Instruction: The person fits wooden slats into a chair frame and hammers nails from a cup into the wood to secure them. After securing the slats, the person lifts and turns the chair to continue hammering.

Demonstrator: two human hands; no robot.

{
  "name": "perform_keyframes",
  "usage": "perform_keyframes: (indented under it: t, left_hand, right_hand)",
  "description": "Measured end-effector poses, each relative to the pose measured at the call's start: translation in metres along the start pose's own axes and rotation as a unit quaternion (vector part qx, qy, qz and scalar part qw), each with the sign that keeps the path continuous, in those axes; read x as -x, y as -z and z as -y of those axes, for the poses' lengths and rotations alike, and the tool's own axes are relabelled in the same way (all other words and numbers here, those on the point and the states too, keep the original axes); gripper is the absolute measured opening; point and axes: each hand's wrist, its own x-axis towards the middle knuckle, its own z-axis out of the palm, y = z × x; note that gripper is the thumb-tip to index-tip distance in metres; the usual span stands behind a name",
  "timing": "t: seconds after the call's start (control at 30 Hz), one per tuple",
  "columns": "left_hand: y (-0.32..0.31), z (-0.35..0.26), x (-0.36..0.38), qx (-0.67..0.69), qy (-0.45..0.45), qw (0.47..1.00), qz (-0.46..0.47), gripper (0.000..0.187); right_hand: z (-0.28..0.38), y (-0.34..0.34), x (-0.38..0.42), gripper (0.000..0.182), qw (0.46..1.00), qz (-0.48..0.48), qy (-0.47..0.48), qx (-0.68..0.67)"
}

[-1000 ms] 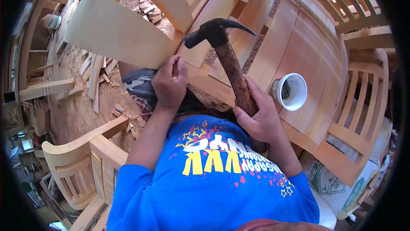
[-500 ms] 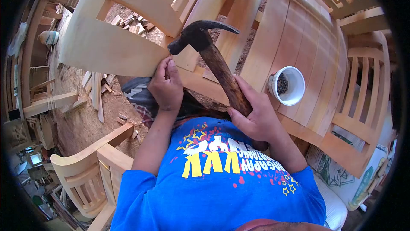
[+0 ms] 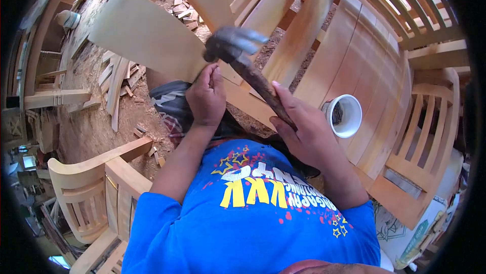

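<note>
My right hand [image 3: 306,130] is wrapped round the lower wooden handle of a claw hammer [image 3: 255,79]. The hammer's dark head is blurred and sits just above the fingertips of my left hand [image 3: 207,97]. My left thumb and fingers are pinched together at the lower corner of a pale curved wooden panel [image 3: 152,46]; what they hold is too small to make out. A white tub [image 3: 349,128] with dark nails inside stands on the slatted wooden seat [image 3: 349,66], to the right of my right hand.
A wooden chair [image 3: 91,188] stands at the lower left. Another slatted wooden back and armrest [image 3: 425,137] are at the right. Wood offcuts [image 3: 119,84] lie on the sawdust-covered ground at the left, and more offcuts show through the panel's opening.
The hammer head has tilted and blurred, staying close above my left fingertips. The whole view has shifted, with the panel and my left hand appearing further right.
</note>
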Motion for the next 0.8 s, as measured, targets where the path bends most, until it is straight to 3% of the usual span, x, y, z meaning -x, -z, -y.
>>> perform_keyframes:
  t: [0.03, 0.1, 0.23, 0.37, 0.5, 0.57, 0.67, 0.8]
  left_hand:
    - [0.001, 0.002, 0.000, -0.017, 0.023, 0.999, 0.024, 0.024]
    - [0.003, -0.001, 0.002, 0.031, -0.013, 0.999, -0.002, 0.023]
    - [-0.002, -0.001, -0.002, 0.057, -0.034, 0.997, -0.036, 0.021]
    - [0.000, -0.002, -0.001, 0.063, -0.025, 0.997, -0.035, 0.019]
    - [0.000, 0.001, 0.000, 0.013, -0.067, 0.997, -0.035, 0.015]
    - [0.001, 0.003, -0.001, -0.055, -0.072, 0.996, -0.010, 0.015]
    - [-0.001, 0.000, -0.004, 0.055, -0.076, 0.994, -0.047, 0.015]
    - [0.001, -0.003, -0.004, 0.066, -0.042, 0.996, -0.036, 0.019]
  right_hand:
    - [-0.002, 0.000, -0.001, 0.070, 0.998, 0.039, -0.038, 0.028]
    - [-0.004, 0.003, -0.005, 0.069, 0.983, 0.113, -0.116, 0.086]
    - [0.022, 0.022, -0.002, 0.068, 0.999, -0.016, -0.010, 0.044]
    - [0.027, 0.021, -0.009, 0.069, 0.995, -0.078, 0.055, -0.013]
    - [0.004, 0.010, -0.012, 0.072, 0.991, 0.087, -0.032, 0.101]
    - [0.012, 0.013, -0.010, 0.073, 0.991, 0.077, -0.039, 0.098]
    - [0.034, 0.021, -0.008, 0.073, 0.999, 0.016, -0.018, 0.036]
    - [0.039, 0.011, -0.003, 0.073, 0.995, -0.086, 0.003, -0.044]
